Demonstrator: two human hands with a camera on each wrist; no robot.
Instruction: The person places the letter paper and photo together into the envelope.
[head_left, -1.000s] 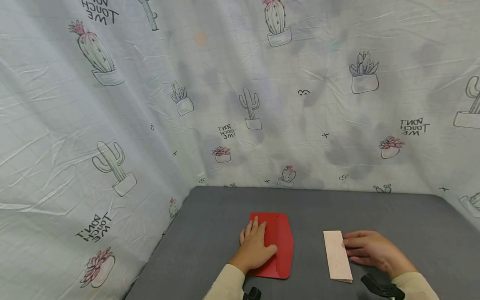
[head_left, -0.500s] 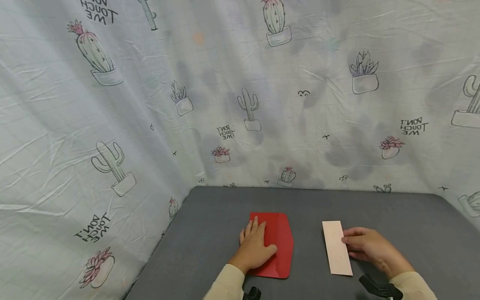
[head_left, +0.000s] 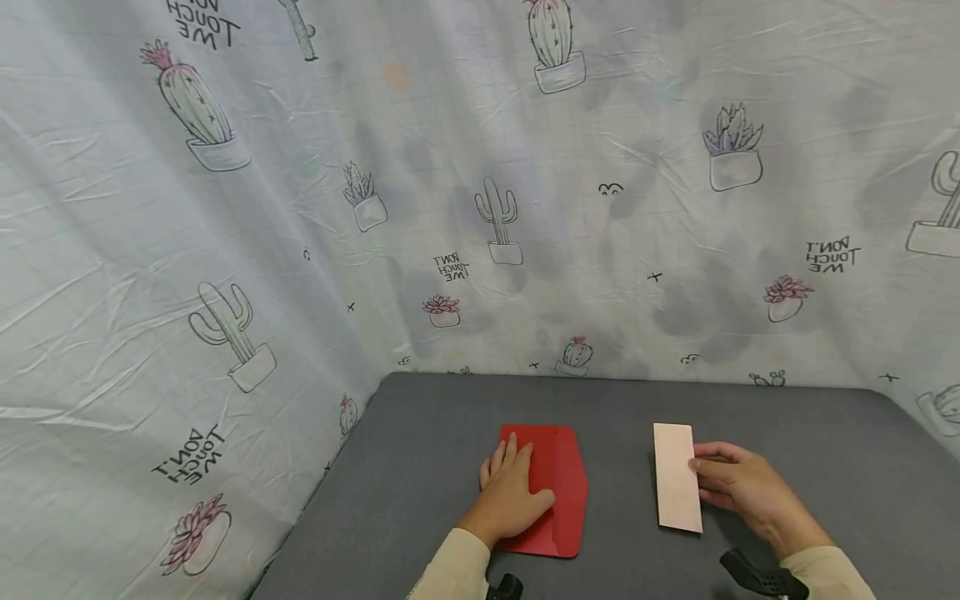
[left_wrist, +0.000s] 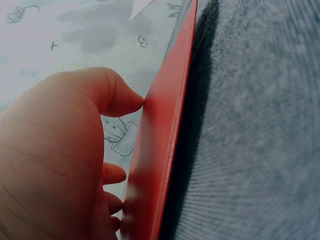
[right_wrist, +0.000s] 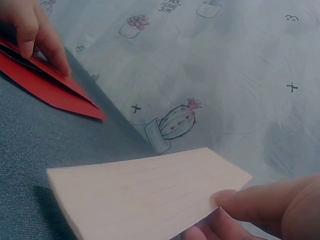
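right hand (head_left: 753, 496) pinches pale paper (head_left: 675, 479) — light, creasable, i judge; best held by its edge. left hand (head_left: 507, 500) rests outspread on red envelope (head_left: 567, 492).

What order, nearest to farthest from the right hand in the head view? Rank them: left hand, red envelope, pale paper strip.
1. Pale paper strip: pinched by the right hand, at its left.
2. Red envelope: left of the strip.
3. Left hand: farther left, resting on the envelope.

A red envelope (head_left: 566, 492) lies flap-open, left of a raised, lined pale-pink paper (head_left: 677, 479).
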